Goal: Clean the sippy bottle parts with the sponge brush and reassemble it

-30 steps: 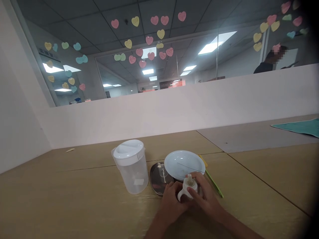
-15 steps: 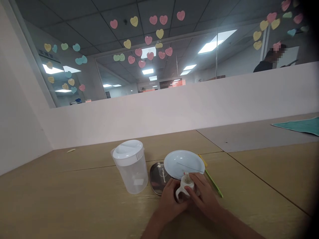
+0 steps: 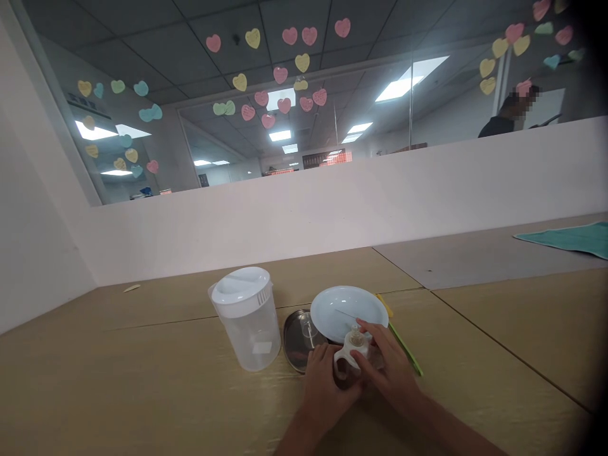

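Note:
Between my hands stands a baby bottle (image 3: pixel 356 346) with a white handled collar and a clear teat on top. My left hand (image 3: pixel 327 383) is wrapped round the lower body of the bottle, partly hiding it. The fingers of my right hand (image 3: pixel 390 367) close on the white collar from the right, with the index finger up beside the teat. Just beyond them is a white plate (image 3: pixel 332 305) with a thin rod lying across it. Left of the plate sits a metal tray (image 3: pixel 293 339) with a small clear piece in it.
A clear plastic pitcher (image 3: pixel 251 339) with a white lid stands left of the tray. A green stick (image 3: pixel 407 351) and a yellow piece (image 3: pixel 385 306) lie right of the plate. A teal cloth (image 3: pixel 570 238) is at the far right. Behind the glass, a person (image 3: pixel 501 125) is visible.
My right hand has shifted slightly on the collar, its index finger now raised beside the teat. The white handle has turned a little. My left hand keeps its hold.

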{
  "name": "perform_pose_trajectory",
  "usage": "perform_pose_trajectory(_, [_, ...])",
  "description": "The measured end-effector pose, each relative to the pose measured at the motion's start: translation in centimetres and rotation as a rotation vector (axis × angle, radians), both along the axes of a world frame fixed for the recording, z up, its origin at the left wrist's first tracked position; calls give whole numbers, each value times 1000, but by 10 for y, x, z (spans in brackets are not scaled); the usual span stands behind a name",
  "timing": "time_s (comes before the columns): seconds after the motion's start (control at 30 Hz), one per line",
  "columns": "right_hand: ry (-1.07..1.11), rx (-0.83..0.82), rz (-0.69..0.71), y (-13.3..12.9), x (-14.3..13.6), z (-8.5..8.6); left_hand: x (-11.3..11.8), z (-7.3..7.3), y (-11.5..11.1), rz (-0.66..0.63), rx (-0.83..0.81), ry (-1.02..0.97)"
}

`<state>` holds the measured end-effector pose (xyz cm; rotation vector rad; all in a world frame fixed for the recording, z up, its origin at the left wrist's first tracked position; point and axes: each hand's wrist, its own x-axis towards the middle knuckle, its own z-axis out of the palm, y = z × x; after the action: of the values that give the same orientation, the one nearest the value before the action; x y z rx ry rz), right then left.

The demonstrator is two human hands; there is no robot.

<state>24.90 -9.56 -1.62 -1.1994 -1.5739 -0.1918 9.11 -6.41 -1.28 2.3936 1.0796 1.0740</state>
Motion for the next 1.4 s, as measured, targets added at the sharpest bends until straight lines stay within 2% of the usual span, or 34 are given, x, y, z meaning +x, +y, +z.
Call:
perform_pose_trajectory(0.2, [0, 4, 6, 2, 1, -2, 1, 6, 1, 7, -33, 18])
perform_pose_trajectory(0.4, [-6, 18, 27, 3, 2, -5, -14, 14, 5, -29, 89, -39])
perform_pose_trajectory(0.53, [-12, 27, 40, 3, 2, -4, -28, 14, 23, 164, 132, -99])
perform_pose_trajectory(0.6, [-25, 29, 38, 3, 2, -4, -33, 9, 35, 226, 159, -42])
perform_pose_trajectory(0.7, [-52, 44, 45, 4, 3, -5, -37, -2, 48, 200, 217, 140])
perform_pose_trajectory(0.8, [-75, 48, 63, 4, 4, -5, -38, -9, 54, 182, 243, 287])
perform_pose_trajectory(0.87, [-85, 39, 74, 4, 4, -5, -38, -9, 53, 196, 255, 310])
perform_pose_trajectory(1.03, [-96, 19, 86, 4, 5, -7, -38, 0, 49, 246, 294, 248])
perform_pose_trajectory(1.27, [-84, 22, 61, 4, 5, -7, -36, -10, 52, 293, 164, 191])
perform_pose_trajectory(1.33, [-84, 21, 64, 3, 5, -7, -36, -5, 49, 303, 126, 132])
perform_pose_trajectory(1.4, [-78, 19, 64, 2, 5, -7, -35, 7, 42, 313, 131, 28])
